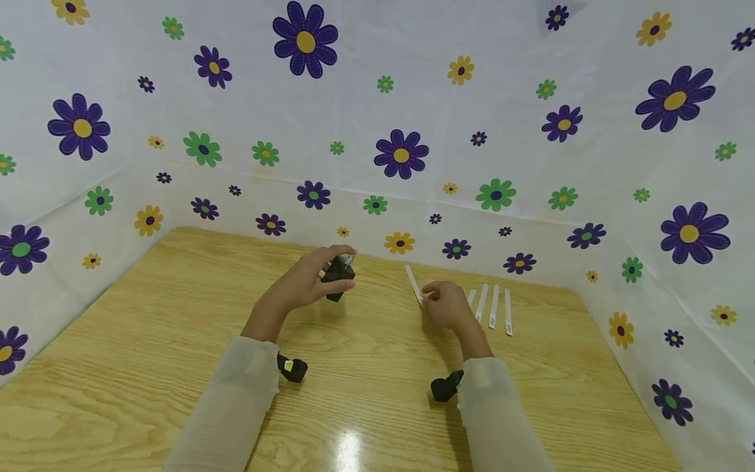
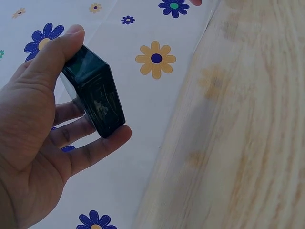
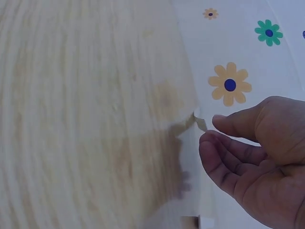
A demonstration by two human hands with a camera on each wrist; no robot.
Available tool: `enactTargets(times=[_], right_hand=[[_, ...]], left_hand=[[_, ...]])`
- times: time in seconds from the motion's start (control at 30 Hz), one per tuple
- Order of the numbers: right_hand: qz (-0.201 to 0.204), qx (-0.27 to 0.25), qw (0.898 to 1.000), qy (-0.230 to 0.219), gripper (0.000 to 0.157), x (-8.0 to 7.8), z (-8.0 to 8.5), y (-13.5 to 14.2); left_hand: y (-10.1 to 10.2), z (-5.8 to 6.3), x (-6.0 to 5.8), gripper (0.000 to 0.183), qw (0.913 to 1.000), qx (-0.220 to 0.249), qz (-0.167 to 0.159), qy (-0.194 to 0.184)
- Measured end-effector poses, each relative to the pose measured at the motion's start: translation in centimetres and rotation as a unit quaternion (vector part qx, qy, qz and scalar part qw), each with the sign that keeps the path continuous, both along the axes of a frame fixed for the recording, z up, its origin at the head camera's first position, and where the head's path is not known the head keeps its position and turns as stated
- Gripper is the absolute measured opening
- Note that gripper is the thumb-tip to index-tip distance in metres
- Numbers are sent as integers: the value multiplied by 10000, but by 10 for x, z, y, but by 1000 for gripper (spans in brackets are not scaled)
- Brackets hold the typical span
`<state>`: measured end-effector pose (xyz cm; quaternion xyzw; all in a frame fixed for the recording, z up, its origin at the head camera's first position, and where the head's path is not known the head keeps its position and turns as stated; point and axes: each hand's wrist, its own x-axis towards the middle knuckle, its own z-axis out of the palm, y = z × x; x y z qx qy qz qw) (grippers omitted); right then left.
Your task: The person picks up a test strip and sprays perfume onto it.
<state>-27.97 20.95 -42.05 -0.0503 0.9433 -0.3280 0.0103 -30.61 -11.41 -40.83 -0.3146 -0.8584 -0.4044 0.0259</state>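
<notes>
A dark, faceted glass perfume bottle (image 1: 339, 275) with a silvery spray neck is held tilted above the table in my left hand (image 1: 302, 278). One finger lies over its top, by the sprayer. In the left wrist view the bottle (image 2: 97, 93) looks dark green, gripped between thumb and fingers. To its right, my right hand (image 1: 446, 305) pinches the near end of a white paper test strip (image 1: 413, 280), whose far end points away towards the bottle's side. In the right wrist view the strip (image 3: 200, 122) shows only as a small piece by the fingertips.
Several more white paper strips (image 1: 494, 307) lie side by side on the wooden table (image 1: 366, 354), just right of my right hand. A flower-printed white cloth (image 1: 354, 111) encloses the table at the back and sides. Black wrist cameras (image 1: 293, 368) sit at both sleeves.
</notes>
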Motion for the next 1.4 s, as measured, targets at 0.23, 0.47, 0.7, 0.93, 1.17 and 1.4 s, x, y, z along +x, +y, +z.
enactTargets(times=[0.23,0.47,0.7,0.93,1.17,1.4], right_hand=[[352,61,9993,147,30,3,14,7],[480,119,9988,11,35,3,23,20],[453,128,9989,47,38,7,28,37],[386,246,9988,146,39,13,30,61],[308,305,9990,114,39,19,28,83],[243,606,9978,86,39,28,28,106]], left_hand=[[-1,3,1,64,10000,-10,8,-3],[-2,3,1,65,9999,-33,79,-92],[-2,3,2,64,9999,-48,60,-87],[-2,3,3,65,9999,-107,96,-92],[-3,3,3,63,9999,-65,122,-103],[-3,4,3,64,9999,-34,113,-93]])
